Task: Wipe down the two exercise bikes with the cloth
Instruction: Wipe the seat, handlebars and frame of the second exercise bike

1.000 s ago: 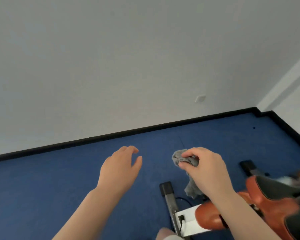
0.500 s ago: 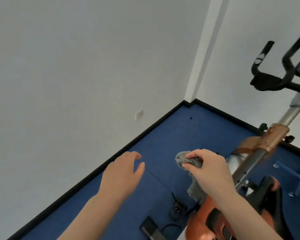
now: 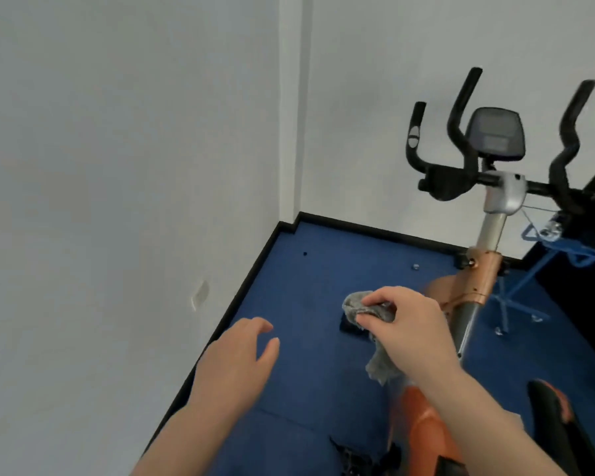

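Observation:
An orange exercise bike [image 3: 481, 280] stands on the right, with black handlebars [image 3: 461, 139], a grey console [image 3: 495, 135] and a silver stem. Its orange body [image 3: 423, 431] reaches the bottom edge below my right arm. My right hand [image 3: 413, 324] is shut on a crumpled grey cloth [image 3: 354, 304], whose tail hangs down under the hand, left of the bike's stem. My left hand [image 3: 241, 359] hovers open over the blue floor, apart from the cloth. Only one bike is plainly in view.
Blue carpet [image 3: 323, 269] runs into a white-walled corner with a black skirting [image 3: 251, 269]. A blue metal frame [image 3: 536, 269] stands behind the bike at the right edge. A wall socket [image 3: 200, 293] sits low on the left wall.
My view has swung right and upward, bringing the bike's handlebars and console fully into sight. Both hands keep their pose, the right one still gripping the cloth.

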Action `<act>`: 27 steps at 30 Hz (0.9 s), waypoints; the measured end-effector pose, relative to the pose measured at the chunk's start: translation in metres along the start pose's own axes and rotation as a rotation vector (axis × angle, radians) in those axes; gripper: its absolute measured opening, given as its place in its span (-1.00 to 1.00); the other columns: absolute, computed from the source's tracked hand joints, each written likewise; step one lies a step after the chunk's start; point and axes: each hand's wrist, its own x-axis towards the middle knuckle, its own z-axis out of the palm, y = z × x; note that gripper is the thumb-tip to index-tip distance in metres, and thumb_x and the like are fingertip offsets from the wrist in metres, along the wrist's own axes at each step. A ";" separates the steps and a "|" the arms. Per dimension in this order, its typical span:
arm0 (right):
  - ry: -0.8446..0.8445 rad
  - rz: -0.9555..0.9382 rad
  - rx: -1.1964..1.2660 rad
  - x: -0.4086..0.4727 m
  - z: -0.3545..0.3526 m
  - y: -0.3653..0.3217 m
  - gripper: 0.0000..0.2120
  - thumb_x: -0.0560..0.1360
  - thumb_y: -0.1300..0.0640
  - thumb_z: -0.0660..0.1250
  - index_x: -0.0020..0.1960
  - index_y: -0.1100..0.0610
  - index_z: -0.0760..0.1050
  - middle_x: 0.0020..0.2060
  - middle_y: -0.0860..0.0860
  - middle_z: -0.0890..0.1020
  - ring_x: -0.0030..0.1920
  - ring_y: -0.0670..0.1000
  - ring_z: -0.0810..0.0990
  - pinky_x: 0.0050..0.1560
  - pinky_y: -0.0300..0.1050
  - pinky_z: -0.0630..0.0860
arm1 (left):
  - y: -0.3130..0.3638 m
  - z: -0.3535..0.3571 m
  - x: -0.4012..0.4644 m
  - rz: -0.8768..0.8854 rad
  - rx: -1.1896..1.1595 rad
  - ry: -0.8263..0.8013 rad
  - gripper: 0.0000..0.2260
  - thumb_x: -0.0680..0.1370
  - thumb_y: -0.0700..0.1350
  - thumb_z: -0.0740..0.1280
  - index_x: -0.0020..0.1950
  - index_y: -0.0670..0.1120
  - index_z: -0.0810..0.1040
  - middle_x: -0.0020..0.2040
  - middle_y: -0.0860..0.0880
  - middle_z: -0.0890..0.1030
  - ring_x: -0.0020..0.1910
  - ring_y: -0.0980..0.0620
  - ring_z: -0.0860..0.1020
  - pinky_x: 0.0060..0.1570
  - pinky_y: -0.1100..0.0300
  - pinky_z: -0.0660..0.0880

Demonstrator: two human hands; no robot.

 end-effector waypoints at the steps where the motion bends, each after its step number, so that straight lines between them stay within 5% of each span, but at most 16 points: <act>1: 0.024 0.023 0.002 0.007 0.003 -0.006 -0.89 0.34 0.05 0.50 -0.16 -0.06 0.61 -0.22 -0.20 0.60 -0.13 -0.13 0.54 -0.15 -0.24 0.39 | -0.004 -0.007 0.018 0.032 -0.003 0.000 -0.75 0.56 0.11 0.18 0.21 0.14 0.46 0.14 0.26 0.51 0.03 0.22 0.52 0.06 0.17 0.47; 11: 0.284 0.247 -0.023 0.050 -0.009 -0.014 -0.84 0.33 0.06 0.52 -0.14 -0.10 0.61 -0.25 -0.29 0.57 -0.18 -0.28 0.51 -0.18 -0.44 0.34 | 0.010 -0.019 0.141 0.295 -0.065 -0.128 -0.76 0.56 0.12 0.18 0.20 0.15 0.46 0.15 0.27 0.51 0.08 0.23 0.51 0.06 0.16 0.48; 15: 0.370 0.339 -0.017 0.074 -0.015 0.002 -0.83 0.34 0.05 0.51 -0.11 -0.11 0.61 -0.23 -0.29 0.58 -0.16 -0.20 0.56 -0.15 -0.27 0.48 | 0.026 -0.007 0.175 0.378 -0.059 -0.170 -0.79 0.54 0.15 0.18 0.16 0.21 0.44 0.09 0.30 0.50 0.02 0.26 0.51 -0.03 0.19 0.48; 21: 0.476 0.338 0.034 0.131 -0.013 0.040 -0.76 0.42 0.09 0.44 0.06 -0.12 0.57 -0.10 -0.29 0.56 -0.07 -0.26 0.52 -0.15 -0.45 0.33 | 0.056 0.022 0.243 0.415 -0.046 -0.211 -0.80 0.54 0.14 0.20 0.14 0.20 0.45 0.07 0.30 0.50 0.00 0.26 0.50 -0.03 0.19 0.49; 27: 0.553 0.357 0.046 0.211 -0.039 0.102 -0.77 0.48 0.14 0.39 0.13 0.01 0.58 0.00 -0.16 0.59 0.11 -0.08 0.53 0.11 -0.16 0.45 | 0.139 0.067 0.324 0.512 -0.085 -0.242 -0.80 0.56 0.09 0.20 0.17 0.19 0.46 0.06 0.29 0.51 -0.01 0.29 0.48 -0.16 0.36 0.34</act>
